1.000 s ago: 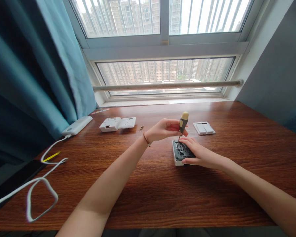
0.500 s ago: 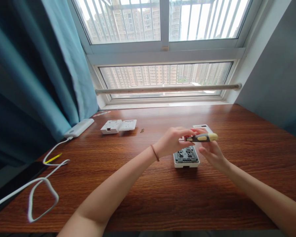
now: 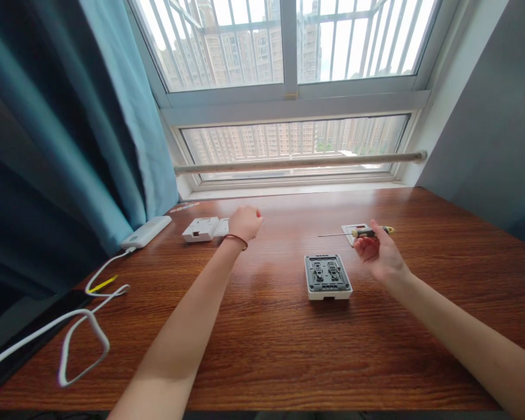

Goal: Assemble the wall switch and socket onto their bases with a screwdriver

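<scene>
My right hand (image 3: 382, 254) is closed around a screwdriver (image 3: 364, 232) with a black and yellow handle. Its thin shaft points left, with the tip above the desk. Behind the handle lies a white frame (image 3: 349, 228), partly covered. Below and left of that hand sits a switch (image 3: 329, 274) with a dark grey inner face and white base. My left hand (image 3: 245, 223) reaches over the spot where small brass screws lay, just right of a white socket (image 3: 201, 229) and its cover plate (image 3: 223, 227). Its fingers are mostly hidden behind the hand, and the screws are out of sight.
The wooden desk (image 3: 262, 350) runs up to the window sill. On the left, a white power bank (image 3: 146, 231) with a white cable (image 3: 87, 313) lies beside a blue curtain (image 3: 126, 146). A yellow strip (image 3: 102, 284) is near the cable. A rail (image 3: 297, 163) crosses the window.
My left hand has left the screwdriver and moved left to the screws by the socket. The screwdriver is now in my right hand alone, and the switch is fully uncovered.
</scene>
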Tool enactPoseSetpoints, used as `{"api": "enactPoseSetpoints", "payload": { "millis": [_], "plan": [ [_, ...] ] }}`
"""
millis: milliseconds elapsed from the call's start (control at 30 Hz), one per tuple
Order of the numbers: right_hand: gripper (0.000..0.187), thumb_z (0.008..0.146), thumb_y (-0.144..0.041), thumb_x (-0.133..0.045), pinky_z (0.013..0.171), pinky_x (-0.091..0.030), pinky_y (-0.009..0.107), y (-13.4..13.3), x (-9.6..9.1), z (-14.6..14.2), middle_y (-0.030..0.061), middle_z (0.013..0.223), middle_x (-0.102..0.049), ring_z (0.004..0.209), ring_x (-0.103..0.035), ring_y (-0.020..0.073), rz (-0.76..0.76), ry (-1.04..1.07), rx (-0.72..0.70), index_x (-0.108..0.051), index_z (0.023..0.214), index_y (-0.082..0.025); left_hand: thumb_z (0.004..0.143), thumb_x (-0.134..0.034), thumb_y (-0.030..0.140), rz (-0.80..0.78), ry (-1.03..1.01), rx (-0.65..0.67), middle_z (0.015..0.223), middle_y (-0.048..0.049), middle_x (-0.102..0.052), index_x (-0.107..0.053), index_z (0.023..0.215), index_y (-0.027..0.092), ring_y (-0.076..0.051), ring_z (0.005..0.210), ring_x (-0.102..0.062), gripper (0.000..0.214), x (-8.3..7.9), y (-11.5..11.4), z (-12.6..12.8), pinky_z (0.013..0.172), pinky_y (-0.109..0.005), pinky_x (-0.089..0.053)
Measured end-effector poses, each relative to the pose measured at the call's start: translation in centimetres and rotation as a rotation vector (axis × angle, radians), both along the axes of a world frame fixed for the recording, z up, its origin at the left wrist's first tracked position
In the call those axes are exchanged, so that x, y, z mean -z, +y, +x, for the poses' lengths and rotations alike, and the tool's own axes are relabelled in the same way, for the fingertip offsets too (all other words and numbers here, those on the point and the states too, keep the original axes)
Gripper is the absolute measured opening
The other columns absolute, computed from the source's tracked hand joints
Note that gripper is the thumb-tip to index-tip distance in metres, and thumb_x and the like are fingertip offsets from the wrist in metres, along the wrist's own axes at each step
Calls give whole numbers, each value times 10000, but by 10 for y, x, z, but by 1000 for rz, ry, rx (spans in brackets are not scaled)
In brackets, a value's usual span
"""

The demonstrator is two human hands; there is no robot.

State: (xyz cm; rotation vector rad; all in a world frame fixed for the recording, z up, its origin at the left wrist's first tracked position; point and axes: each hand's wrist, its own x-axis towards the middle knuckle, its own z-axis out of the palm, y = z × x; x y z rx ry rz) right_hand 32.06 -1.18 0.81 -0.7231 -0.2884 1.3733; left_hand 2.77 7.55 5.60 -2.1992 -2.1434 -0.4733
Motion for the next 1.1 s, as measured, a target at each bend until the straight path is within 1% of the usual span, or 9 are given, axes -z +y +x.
{"api": "enactPoseSetpoints", "payload": {
  "millis": [100,167,233,300,400,467,667,833,1100],
  "plan": [
    [164,808,-238,-577,432,-526,167,-4,-1,-4,35,547,-670,400,-579,87,27,-24,-44,-580,683,-133,665,-612,274,-102,52,-105,704,-95,-687,-691,725,167,-235,765,-637,147,18,20,-32,673,-277,-468],
    [177,815,-245,-566,410,-515,165,-5,-2,-4,35,542,-663,395,-569,85,35,-44,-47,-575,680,-132,652,-616,266,-148,75,-138,736,-103,-694,-694,734,170,-231,778,-641,148,30,28,-43,667,-262,-470],
    [196,807,-261,-572,372,-487,159,-3,-1,-3,30,527,-649,377,-541,78,38,-58,-28,-559,657,-135,662,-602,264,-169,96,-155,794,-117,-697,-695,769,170,-233,803,-642,170,42,33,-45,671,-262,-472],
    [208,785,-271,-592,319,-434,146,1,1,0,20,507,-629,354,-499,67,42,-66,-5,-537,632,-141,676,-581,249,-173,115,-169,856,-139,-690,-690,823,161,-242,838,-638,203,51,36,-43,680,-272,-476],
    [219,744,-272,-626,277,-360,129,6,4,4,5,483,-597,333,-440,49,43,-69,14,-506,610,-148,684,-563,225,-166,142,-183,922,-169,-673,-674,897,141,-262,884,-628,255,61,38,-38,696,-296,-481],
    [229,721,-273,-645,276,-343,127,8,5,5,-1,481,-585,332,-418,42,43,-70,21,-490,603,-152,685,-559,225,-163,155,-188,942,-180,-664,-664,925,132,-278,898,-624,277,65,39,-35,703,-318,-485],
    [260,680,-292,-682,287,-336,129,8,4,6,-12,481,-565,348,-401,41,80,-89,-6,-468,603,-165,707,-537,233,-165,177,-202,959,-181,-655,-646,963,132,-280,910,-621,296,71,39,-35,712,-329,-486],
    [281,666,-310,-698,290,-338,132,8,5,7,-15,474,-551,354,-403,47,88,-112,-29,-462,610,-168,700,-547,267,-172,175,-202,979,-170,-652,-646,964,148,-279,913,-615,306,69,40,-35,705,-329,-486],
    [290,651,-311,-715,285,-334,133,9,6,7,-18,484,-556,364,-413,53,77,-110,-12,-462,621,-172,677,-573,277,-180,146,-214,988,-168,-651,-647,956,154,-292,921,-611,314,68,38,-34,708,-339,-484]
  ]
}}
